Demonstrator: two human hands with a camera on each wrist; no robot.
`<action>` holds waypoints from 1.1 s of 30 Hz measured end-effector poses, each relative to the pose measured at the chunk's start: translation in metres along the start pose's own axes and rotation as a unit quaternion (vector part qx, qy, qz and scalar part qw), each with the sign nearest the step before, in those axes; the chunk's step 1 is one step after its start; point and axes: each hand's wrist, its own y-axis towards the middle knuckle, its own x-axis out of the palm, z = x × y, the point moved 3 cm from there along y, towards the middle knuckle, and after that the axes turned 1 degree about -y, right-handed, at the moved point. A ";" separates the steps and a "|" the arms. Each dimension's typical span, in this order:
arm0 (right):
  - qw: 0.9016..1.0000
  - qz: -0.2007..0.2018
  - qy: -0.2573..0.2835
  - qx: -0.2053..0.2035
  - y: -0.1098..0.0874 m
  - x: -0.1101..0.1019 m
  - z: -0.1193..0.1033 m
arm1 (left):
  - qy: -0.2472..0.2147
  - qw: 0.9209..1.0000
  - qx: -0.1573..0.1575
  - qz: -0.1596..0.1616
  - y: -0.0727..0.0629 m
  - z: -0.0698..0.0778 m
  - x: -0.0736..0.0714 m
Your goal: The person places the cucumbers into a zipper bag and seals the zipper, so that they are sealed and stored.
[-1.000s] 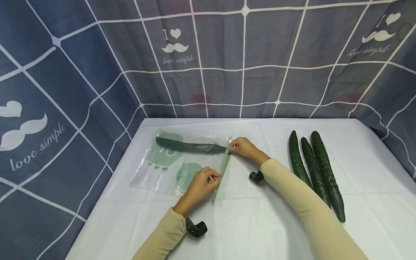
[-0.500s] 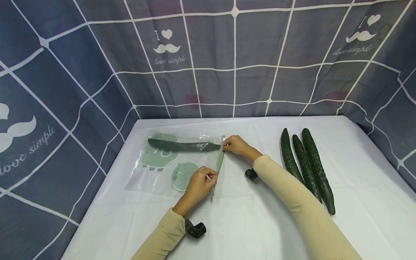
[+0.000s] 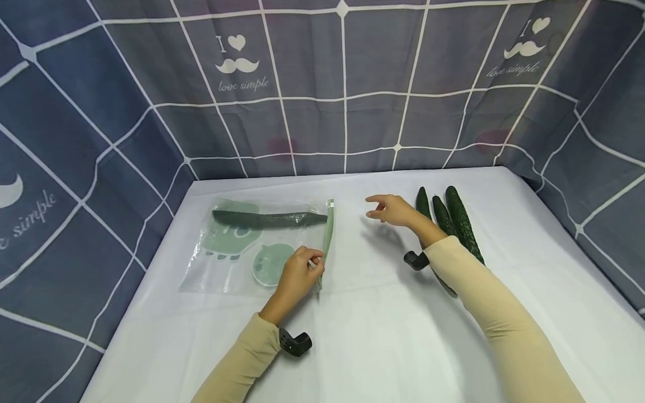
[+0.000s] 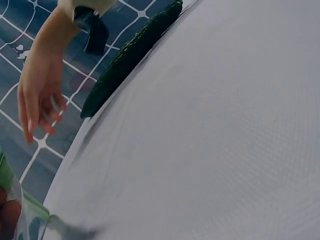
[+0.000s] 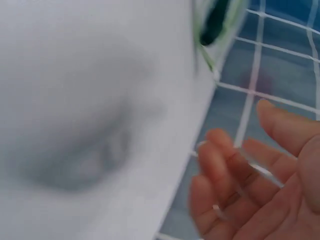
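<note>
A clear zip bag (image 3: pixel 227 277) with green printed animals lies flat on the left half of the table. Inside it, along the far side, is one dark green cucumber (image 3: pixel 267 220). My left hand (image 3: pixel 298 271) pinches the near end of the bag's green zip edge (image 3: pixel 329 224); its fingertips (image 4: pixel 9 217) show at the lower left of the left wrist view. My right hand (image 3: pixel 395 211) is above the table between the bag and three loose cucumbers (image 3: pixel 461 218). Its fingers are loosely spread and hold nothing. The right forearm partly hides those cucumbers.
A white cloth covers the table (image 3: pixel 363 336). Dark grey-blue checked curtains (image 3: pixel 312 67) stand behind it and on both sides. Each wrist wears a black camera mount (image 3: pixel 296 342).
My right hand has let go of the zip edge's far end and moved right, towards the loose cucumbers. My left hand keeps its pinch. The head view has turned slightly right.
</note>
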 end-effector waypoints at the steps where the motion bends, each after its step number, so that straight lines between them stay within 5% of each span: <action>1: 1.000 0.009 -0.005 0.006 -0.007 -0.006 0.002 | 0.003 1.000 0.000 0.003 0.001 0.000 -0.001; 9: 0.994 0.069 -0.019 0.078 -0.076 -0.029 0.024 | -0.015 1.000 -0.012 0.011 0.005 0.002 -0.008; 20: 0.983 0.096 -0.032 0.154 -0.143 0.007 0.040 | -0.015 1.000 0.011 0.019 0.001 0.007 -0.008; 33: 0.964 0.107 -0.110 0.217 -0.162 0.044 0.046 | 0.002 0.999 0.022 0.032 -0.001 0.005 -0.004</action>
